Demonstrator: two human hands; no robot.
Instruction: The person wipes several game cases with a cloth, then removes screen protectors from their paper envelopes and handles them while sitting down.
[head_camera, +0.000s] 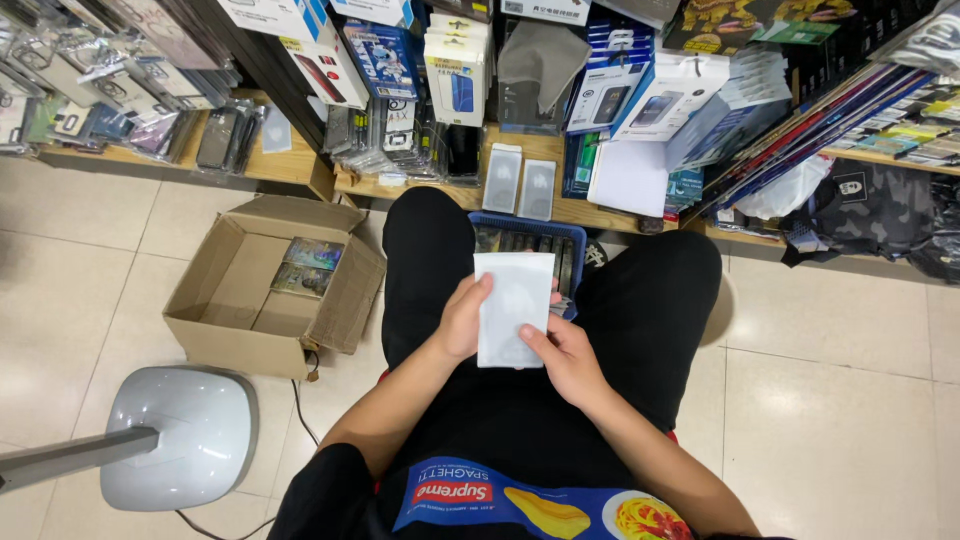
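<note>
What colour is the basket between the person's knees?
Blue, a slatted plastic basket, seen from the head view.

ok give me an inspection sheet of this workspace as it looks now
surface: pale tiled floor
job's things: white flat packet held over the lap; blue basket of packets between the knees
clutter: open cardboard box with a few packets
hands: left hand grips the packet's left edge, right hand its lower right corner
cables: black cable on the floor by the grey stand base
surroundings: low wooden shelf crowded with boxed goods
</note>
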